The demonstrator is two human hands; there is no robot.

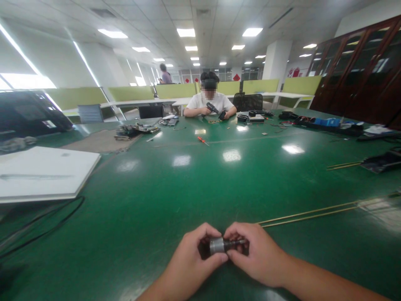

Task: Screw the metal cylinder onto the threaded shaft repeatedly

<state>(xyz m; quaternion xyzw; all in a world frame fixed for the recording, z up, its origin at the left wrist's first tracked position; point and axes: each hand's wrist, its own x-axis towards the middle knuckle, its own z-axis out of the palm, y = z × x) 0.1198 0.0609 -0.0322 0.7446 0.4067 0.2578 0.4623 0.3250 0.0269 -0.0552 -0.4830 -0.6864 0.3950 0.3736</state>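
Low in the head view, both hands hold one small part, a grey metal cylinder (217,246) with a narrower dark stepped shaft toward the right. The thumb and fingers of my left hand (191,257) are closed around the cylinder from the left. From the right, my right hand (261,255) pinches around the shaft, its fingers partly hiding the far end. The fingertips of the two hands almost meet above and below the part. It lies roughly level, just over the green table (150,217); its exact kind I cannot make out.
Two thin brass-coloured rods (313,214) lie right of my hands. A white board (46,173) and black cables (62,223) are at left. Farther off are an orange screwdriver (203,141), a pile of parts (128,131) and a seated person (209,102) holding a dark tool.
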